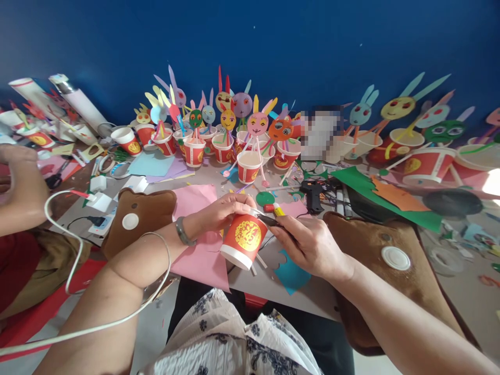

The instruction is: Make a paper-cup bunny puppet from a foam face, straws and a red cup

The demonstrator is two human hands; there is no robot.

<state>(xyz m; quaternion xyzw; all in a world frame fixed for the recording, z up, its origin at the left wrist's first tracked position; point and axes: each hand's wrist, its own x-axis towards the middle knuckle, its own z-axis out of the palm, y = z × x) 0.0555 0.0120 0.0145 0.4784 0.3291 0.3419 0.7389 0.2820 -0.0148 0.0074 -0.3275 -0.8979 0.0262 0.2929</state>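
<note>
My left hand [232, 207] pinches the rim of a red paper cup [239, 240] with a gold round emblem and a white band at its base. The cup is tilted above the table's front edge. In my right hand [312, 244] is a slim dark tool [267, 218], its pale end against the cup's rim. Fingers cover most of the tool, so its exact kind is unclear. Pink paper [201, 260] lies under my left wrist, and a torn blue paper piece [294, 273] lies below my right hand. White strips stick out below the cup.
Red cups with paper rabbit figures [258, 125] line the blue wall. A black glue gun [312, 195], a green disc [265, 198] and a yellow-red tube [278, 209] lie beyond my hands. Brown plush pouches [375, 291] flank me. A white cable [117, 322] crosses my left forearm. Another person's arm [23, 192] is at left.
</note>
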